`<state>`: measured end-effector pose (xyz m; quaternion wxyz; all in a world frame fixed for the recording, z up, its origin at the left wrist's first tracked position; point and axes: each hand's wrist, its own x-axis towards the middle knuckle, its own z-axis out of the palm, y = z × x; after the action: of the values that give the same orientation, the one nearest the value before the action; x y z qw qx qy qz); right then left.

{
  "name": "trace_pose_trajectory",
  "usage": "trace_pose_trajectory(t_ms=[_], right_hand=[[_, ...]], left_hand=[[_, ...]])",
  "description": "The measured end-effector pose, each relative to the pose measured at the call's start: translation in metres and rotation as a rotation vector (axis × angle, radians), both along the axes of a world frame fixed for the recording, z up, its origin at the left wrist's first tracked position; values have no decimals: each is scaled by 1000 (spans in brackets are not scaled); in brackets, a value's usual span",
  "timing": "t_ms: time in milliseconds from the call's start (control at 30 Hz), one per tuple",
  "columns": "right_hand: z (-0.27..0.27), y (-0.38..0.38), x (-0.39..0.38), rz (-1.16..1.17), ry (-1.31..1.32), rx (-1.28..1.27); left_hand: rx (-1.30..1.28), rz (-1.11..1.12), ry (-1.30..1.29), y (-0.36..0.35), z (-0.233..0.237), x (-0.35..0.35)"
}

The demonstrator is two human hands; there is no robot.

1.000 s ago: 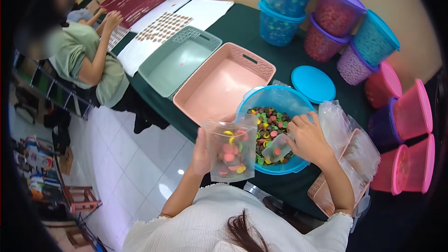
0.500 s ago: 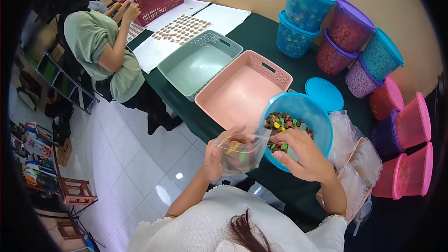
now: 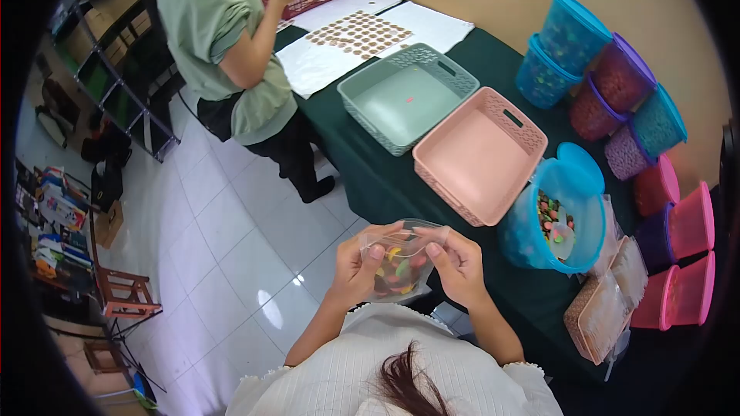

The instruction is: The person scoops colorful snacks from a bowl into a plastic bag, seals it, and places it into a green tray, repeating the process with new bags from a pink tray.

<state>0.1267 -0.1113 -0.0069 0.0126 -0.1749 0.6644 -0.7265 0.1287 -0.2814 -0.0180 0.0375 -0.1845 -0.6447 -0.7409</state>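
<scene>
Fingers of both my hands pinch the clear bag (image 3: 401, 268) near its top, one hand at each side: my left hand (image 3: 354, 270) has its thumb on the near face by one corner, and my right hand (image 3: 462, 268) mirrors it at the other. I hold the bag upright in front of my chest, between my hands and off the counter (image 3: 370, 186), so neither hand is clearly nearer. Its mouth faces up and runs crosswise from thumb to thumb, the rim bowed; I can't tell whether the two lips meet. Colored discs (image 3: 398, 276) sit in the bag, below my thumbs.

Beyond my right hand, to the right, stands the blue tub (image 3: 518, 225), with more discs and a clear scoop (image 3: 562, 242) inside. The pink basket (image 3: 477, 160) lies ahead, beside the green basket (image 3: 407, 98). Farther left, another person (image 3: 208, 31) stands at the counter.
</scene>
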Motion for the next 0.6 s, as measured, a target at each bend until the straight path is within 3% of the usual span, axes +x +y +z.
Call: trace_pose_trajectory(t_ms=[133,200,300,500,600], right_hand=[[-7,-40,-5,-53,60,53],[-12,-57,-4,-72,47,34],[-18,-76,-5,-63,23,33],[-15,-98,-20,-110,218,226],[-16,-101,-36,-90,307,264]], left_hand=[[-137,5,113,-36,5,6],[-134,159,97,-45,3,10],[-108,212,-28,-72,-2,14],[-326,393,-11,-97,-1,9],[-270,441,17,-99,-11,-5]])
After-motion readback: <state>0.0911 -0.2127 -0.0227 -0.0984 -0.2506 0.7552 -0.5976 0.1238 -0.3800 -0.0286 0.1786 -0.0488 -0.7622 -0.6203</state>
